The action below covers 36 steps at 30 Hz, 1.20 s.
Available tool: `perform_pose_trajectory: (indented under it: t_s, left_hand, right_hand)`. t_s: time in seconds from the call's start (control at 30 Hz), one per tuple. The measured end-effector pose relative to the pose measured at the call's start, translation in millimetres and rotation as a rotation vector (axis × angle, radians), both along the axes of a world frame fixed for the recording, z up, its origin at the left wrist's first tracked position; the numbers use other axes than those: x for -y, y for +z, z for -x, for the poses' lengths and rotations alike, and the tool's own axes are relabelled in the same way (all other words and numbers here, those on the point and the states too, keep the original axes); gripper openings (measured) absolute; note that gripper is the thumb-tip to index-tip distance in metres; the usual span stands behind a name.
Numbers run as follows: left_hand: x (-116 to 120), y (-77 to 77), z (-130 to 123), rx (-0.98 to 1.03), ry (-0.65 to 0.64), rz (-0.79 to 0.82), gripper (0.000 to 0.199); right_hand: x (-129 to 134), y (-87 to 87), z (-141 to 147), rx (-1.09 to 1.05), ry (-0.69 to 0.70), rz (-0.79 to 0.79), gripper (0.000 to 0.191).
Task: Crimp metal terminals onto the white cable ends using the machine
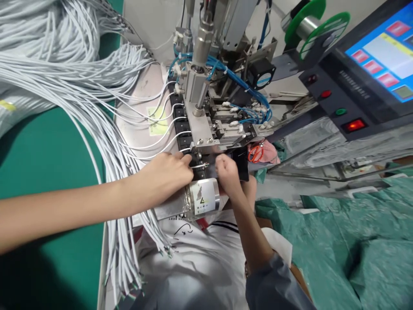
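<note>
My left hand (171, 174) lies over the front of the row of black holders (180, 118), its fingers closed on a white cable. That cable's stripped end (202, 165) points right, out past my fingertips. Just to the right, my right hand (227, 172) is curled with thumb and fingers together, apart from the cable end. Anything inside it is too small or blurred to make out. Above both hands stands the machine's metal press head (197, 125). Several other white cables (161, 140) run into the holders. Below the hands sits a metal cover with a white label (204, 197).
A large bundle of white cables (80, 82) spreads over the green tabletop (77, 159) and hangs past its edge. Orange-handled scissors (256, 153) lie on a pink cloth (270, 151) at right. A control panel (358, 82) and a green spool (318, 26) stand beyond.
</note>
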<state>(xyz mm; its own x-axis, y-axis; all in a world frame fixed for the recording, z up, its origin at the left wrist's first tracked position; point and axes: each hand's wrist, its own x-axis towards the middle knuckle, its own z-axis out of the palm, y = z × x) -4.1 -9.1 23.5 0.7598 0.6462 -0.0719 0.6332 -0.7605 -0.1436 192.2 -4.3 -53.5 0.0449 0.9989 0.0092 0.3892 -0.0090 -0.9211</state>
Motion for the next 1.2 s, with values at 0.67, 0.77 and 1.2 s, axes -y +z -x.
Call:
perform_pose_trajectory:
  t_s: [0.67,0.77,1.2]
  left_hand:
    - [-21,-5.2,9,0.074,0.196,-0.046,0.018]
    - [-12,1.6,5,0.181,0.149,0.033,0.021]
    - [2,-6.5,-5,0.92,-0.071,0.496,0.024]
  right_hand:
    - [108,36.9,109,0.383,0.46,-0.051,0.028]
    - [103,46.3,99,0.416,0.461,0.017,0.024]
    - [65,66.8,20,-0.017,0.15,-0.026,0.01]
